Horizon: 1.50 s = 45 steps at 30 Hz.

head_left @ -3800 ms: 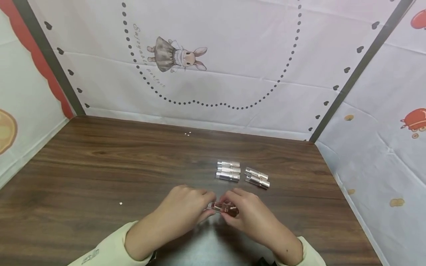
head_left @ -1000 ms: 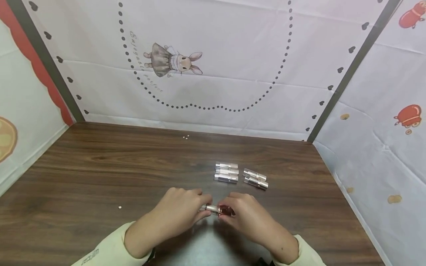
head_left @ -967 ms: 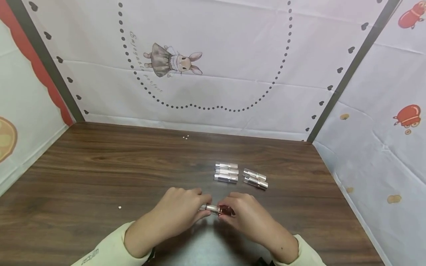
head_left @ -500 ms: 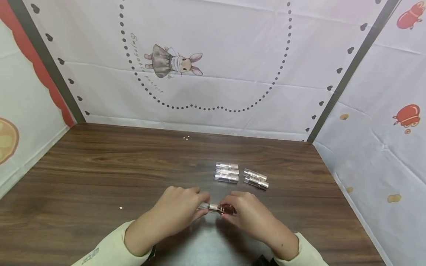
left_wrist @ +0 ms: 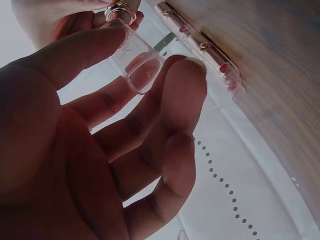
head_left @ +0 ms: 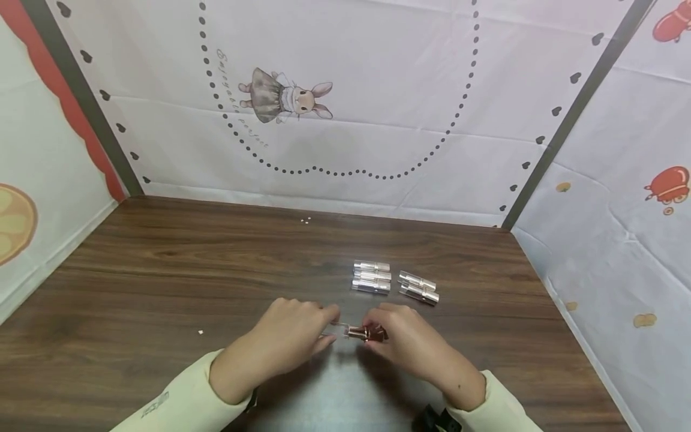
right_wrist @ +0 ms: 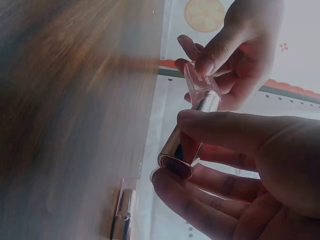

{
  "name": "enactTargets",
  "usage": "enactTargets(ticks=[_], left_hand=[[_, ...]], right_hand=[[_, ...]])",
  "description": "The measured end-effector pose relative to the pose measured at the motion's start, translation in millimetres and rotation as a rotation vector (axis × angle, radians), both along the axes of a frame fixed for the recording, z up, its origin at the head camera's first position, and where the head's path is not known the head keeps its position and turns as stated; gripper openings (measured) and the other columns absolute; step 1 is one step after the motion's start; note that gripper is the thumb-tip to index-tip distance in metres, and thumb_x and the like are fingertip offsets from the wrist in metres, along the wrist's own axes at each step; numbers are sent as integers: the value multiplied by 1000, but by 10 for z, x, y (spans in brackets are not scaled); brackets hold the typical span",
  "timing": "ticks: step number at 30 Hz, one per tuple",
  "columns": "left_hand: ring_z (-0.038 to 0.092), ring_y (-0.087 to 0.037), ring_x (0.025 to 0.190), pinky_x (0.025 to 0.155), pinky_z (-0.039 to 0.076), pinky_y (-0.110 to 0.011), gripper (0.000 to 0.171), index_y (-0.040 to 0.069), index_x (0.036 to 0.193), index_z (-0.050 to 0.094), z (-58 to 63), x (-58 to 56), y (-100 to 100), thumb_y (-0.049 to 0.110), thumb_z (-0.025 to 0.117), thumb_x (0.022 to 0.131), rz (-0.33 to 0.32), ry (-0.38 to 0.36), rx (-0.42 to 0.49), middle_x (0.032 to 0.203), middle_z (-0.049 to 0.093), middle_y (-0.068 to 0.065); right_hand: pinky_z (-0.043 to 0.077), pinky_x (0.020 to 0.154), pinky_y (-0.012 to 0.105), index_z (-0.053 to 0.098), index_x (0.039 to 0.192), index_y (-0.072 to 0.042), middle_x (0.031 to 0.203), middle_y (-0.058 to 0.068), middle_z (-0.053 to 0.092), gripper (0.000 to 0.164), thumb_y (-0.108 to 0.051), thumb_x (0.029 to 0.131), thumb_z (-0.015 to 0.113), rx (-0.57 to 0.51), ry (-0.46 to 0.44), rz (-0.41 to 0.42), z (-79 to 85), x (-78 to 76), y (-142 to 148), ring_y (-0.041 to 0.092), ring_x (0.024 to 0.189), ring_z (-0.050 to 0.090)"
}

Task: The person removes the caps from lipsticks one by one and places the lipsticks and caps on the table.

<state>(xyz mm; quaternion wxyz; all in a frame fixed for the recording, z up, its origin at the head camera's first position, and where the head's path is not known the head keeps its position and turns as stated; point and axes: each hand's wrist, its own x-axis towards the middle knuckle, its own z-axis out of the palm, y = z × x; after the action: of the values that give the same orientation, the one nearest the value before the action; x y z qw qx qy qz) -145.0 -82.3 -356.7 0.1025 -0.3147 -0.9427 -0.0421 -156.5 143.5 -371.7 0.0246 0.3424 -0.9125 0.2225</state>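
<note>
Between my hands is a lipstick tube [head_left: 357, 333] with a shiny rose-gold body. The right hand [head_left: 408, 337] grips its base end, thumb on one side and fingers on the other, as the right wrist view shows. My left hand [head_left: 286, 333] pinches the clear cap [left_wrist: 132, 57] between thumb and fingers. In the right wrist view the cap [right_wrist: 199, 82] overlaps the metallic end of the tube, drawn some way along it. Both hands are close over the table, and part of the base is hidden by the right fingers.
Beyond my hands lie three similar lipsticks [head_left: 371, 276] side by side, with two more [head_left: 418, 288] slanted to their right. Small white bits [head_left: 306, 221] lie near the back edge and another speck [head_left: 200, 332] at left. Patterned cloth walls [head_left: 378, 90] enclose the wooden table [head_left: 216, 264].
The left hand has slid left, away from the right, and now pinches only the clear cap. More of the cap and the tube shows between the hands. The other lipsticks have not moved.
</note>
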Motion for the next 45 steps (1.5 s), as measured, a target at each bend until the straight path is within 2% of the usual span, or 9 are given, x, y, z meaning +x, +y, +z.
enactTargets(ticks=[6,9,16,19,23,26,34,39,45], left_hand=[[57,-14,54,45,42,-30,24,16,99,66,0,-73,-24,32,77,85,17,-96,22,70,68,-1],[62,-19,58,49,47,-35,25,14,100,64,-4,-110,-38,29,78,85,13,-127,29,71,68,-3],[56,-13,60,56,49,-37,21,11,104,61,-104,-232,-69,22,72,89,-27,-297,94,70,63,0],[54,-11,61,58,47,-34,19,13,103,62,-122,-308,-78,22,72,90,-41,-332,104,76,63,1],[53,-10,65,60,47,-30,18,14,103,64,-122,-387,-85,23,73,90,-25,-385,113,91,61,-1],[52,-10,68,61,46,-31,19,14,102,64,-151,-433,-81,23,75,90,-21,-392,115,92,58,0],[50,-7,65,60,43,-28,16,15,96,64,-321,-492,-50,20,76,87,-36,-408,144,76,56,6],[52,-5,64,60,45,-27,14,14,94,67,-347,-515,-23,16,77,85,-37,-430,180,73,58,8],[54,-5,67,64,47,-28,13,14,93,68,-359,-544,-4,15,77,85,-36,-415,181,76,62,8]], right_hand=[[50,64,18,71,90,-12,82,-4,66,18,-11,78,84,0,-16,14,-35,-98,19,6,71,61],[52,67,19,70,91,-12,82,-5,66,19,-10,77,83,-30,-65,30,-68,-165,37,6,73,61],[49,66,20,69,91,-15,77,-6,66,18,-11,79,82,-86,-171,54,-136,-352,-13,5,71,59],[51,67,21,68,92,-15,78,-7,68,18,-12,80,82,-92,-212,66,-151,-423,-9,2,71,61],[53,68,21,68,96,-14,80,-6,70,19,-11,82,81,-118,-290,76,-185,-494,17,0,72,62],[53,68,21,69,99,-12,80,-5,71,20,-11,83,81,-135,-327,77,-228,-524,24,1,72,63],[51,65,20,69,99,-14,80,-6,71,19,-15,84,81,-146,-378,59,-363,-519,-27,0,71,63],[51,60,22,68,100,-13,79,-4,70,21,-13,84,80,-153,-397,42,-375,-522,-50,2,67,62],[51,59,22,67,101,-15,77,-6,67,21,-14,84,80,-126,-398,27,-358,-542,-45,4,64,62]])
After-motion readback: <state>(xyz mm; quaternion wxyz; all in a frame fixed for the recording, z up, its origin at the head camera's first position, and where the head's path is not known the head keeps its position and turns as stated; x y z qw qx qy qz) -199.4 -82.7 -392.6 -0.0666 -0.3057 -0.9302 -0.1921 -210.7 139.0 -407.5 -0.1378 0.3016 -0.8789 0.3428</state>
